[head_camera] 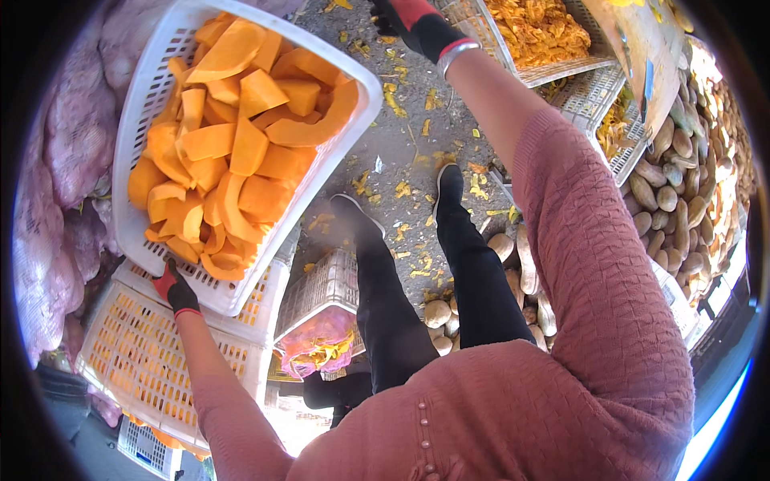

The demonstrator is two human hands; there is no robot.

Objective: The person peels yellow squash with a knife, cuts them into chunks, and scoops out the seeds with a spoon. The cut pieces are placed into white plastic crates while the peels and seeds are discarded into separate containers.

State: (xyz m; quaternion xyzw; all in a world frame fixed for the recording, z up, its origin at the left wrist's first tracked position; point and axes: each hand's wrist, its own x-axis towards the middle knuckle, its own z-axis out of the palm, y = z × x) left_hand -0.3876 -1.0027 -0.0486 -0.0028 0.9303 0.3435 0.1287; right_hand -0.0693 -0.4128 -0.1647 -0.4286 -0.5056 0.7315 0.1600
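Note:
A white plastic crate [367,78] full of peeled orange pumpkin pieces [210,141] rests, slightly tilted, on stacked crates at the left. My left hand [175,288], in a red and black glove, grips the near rim of this crate, the thumb over the edge. My right hand [415,27], in a matching glove with a bracelet at the wrist, is stretched forward at the top edge, above the ground beside a crate of pumpkin pulp [541,36]. Its fingers are partly cut off and blurred; whether they hold anything is unclear.
Stacked crates [162,355] stand below my left arm. Pink mesh sacks [78,138] line the far left. Peel scraps [394,99] litter the ground. A crate with a pink mesh bag [319,343] is beside my leg. Whole pumpkins [680,192] are heaped right, beyond a board with a knife [648,84].

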